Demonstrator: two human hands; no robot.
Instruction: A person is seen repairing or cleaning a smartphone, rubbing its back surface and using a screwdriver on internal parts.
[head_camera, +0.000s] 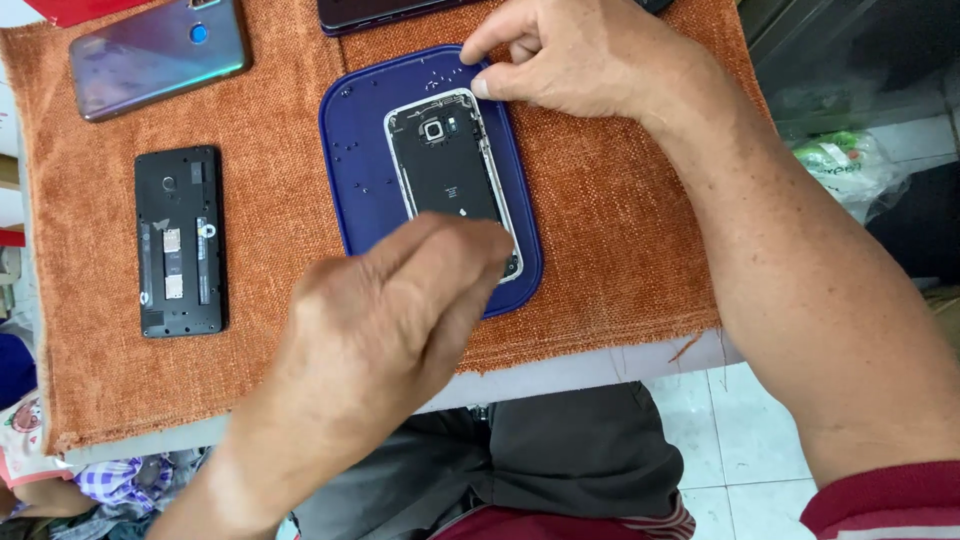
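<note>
Orange woven cloth (600, 220) covers my table. At 9 o'clock on it lies a black opened phone (180, 240), insides showing, lengthwise. At 10 o'clock, a phone with a shiny bluish-purple back (150, 55), tilted, a red thing just beyond its corner. At 12, the edge of a dark phone (385, 12). At 3, off the table, a clear plastic bag with green print (840, 165). White floor tiles (740, 440) at 5.

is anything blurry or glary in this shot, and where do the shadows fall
Head view: the left hand is motion-blurred at its fingertips; the right hand, the opened phone and the blue tray are sharp; light is soft and even, with faint shadows under the hands; a mild sheen shows on the iridescent phone.
</note>
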